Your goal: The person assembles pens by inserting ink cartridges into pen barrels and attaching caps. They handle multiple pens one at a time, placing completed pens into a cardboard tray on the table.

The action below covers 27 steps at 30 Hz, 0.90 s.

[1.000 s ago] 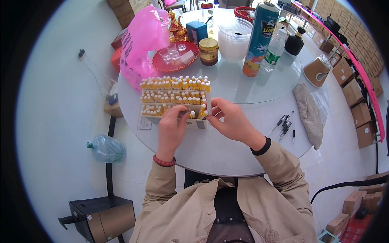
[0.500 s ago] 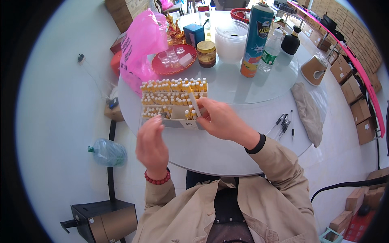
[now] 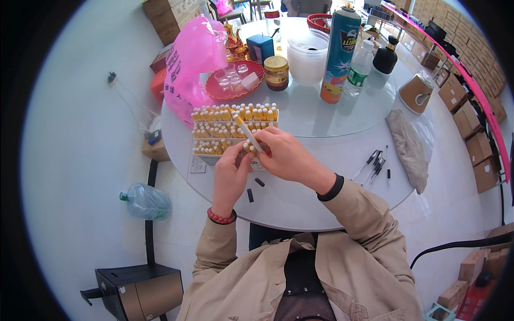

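Note:
My right hand (image 3: 284, 155) pinches a slim white pen-like stick (image 3: 246, 130) with a yellow band and pale tip, slanting up to the left. My left hand (image 3: 232, 174) is closed with its fingertips close to the stick's lower end; what they hold, if anything, is hidden. Both hands are over the front of a white compartmented box (image 3: 206, 159), hiding part of it. Rows of similar yellow-and-white sticks (image 3: 235, 115) stand upright in it. Two small black cylindrical pieces (image 3: 250, 195) lie on the table just in front of the box.
Behind the box are a pink plastic bag (image 3: 195, 69), a red tray (image 3: 219, 91) with clear cups, a jar (image 3: 276, 74), stacked plastic tubs (image 3: 307, 56), a spray can (image 3: 340, 59) and a bottle (image 3: 360, 67). Black pens (image 3: 377, 163) and a grey cloth (image 3: 406, 150) lie at the right.
My left hand has moved right, close to my right hand. The stick leans further left. Two black pieces now lie on the table where none showed before.

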Available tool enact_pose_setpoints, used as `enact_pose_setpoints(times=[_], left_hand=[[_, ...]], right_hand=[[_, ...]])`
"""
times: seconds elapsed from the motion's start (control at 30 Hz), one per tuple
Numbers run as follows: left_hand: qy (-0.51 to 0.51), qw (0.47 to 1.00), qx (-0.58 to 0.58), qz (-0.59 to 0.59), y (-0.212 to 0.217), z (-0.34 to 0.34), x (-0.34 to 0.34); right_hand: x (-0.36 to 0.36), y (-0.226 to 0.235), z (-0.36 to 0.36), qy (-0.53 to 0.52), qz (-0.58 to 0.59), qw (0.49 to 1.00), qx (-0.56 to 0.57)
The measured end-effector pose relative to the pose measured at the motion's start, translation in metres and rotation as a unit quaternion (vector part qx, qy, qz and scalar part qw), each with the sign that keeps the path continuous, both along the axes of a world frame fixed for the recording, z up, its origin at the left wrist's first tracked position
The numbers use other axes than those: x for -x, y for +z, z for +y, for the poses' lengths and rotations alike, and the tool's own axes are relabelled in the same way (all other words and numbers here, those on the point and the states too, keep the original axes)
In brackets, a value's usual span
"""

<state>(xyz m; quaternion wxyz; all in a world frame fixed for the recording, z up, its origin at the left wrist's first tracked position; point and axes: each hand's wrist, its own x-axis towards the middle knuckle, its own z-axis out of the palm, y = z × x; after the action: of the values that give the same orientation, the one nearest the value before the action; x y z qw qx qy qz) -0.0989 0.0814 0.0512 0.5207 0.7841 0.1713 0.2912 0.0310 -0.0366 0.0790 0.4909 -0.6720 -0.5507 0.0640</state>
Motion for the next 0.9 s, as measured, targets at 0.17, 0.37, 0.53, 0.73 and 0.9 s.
enact_pose_setpoints(times=[0.17,0.37,0.53,0.73,0.9], left_hand=[[-0.002,1.0,-0.009,-0.023,0.018,0.0,-0.003],[0.027,0.994,-0.072,-0.081,0.074,0.001,0.018],[0.041,0.99,-0.111,-0.073,0.085,0.016,0.021],[0.056,0.996,-0.073,-0.003,0.049,0.034,0.014],[0.05,0.995,-0.078,0.03,0.037,0.04,0.016]], right_hand=[[0.002,0.021,0.003,-0.011,0.0,1.0,0.017],[0.008,0.078,-0.001,0.036,-0.052,0.995,-0.074],[0.011,0.082,0.017,0.049,-0.026,0.995,-0.081],[0.008,0.044,0.037,0.033,-0.015,0.998,-0.042],[0.003,0.027,0.042,0.039,0.015,0.999,0.014]])
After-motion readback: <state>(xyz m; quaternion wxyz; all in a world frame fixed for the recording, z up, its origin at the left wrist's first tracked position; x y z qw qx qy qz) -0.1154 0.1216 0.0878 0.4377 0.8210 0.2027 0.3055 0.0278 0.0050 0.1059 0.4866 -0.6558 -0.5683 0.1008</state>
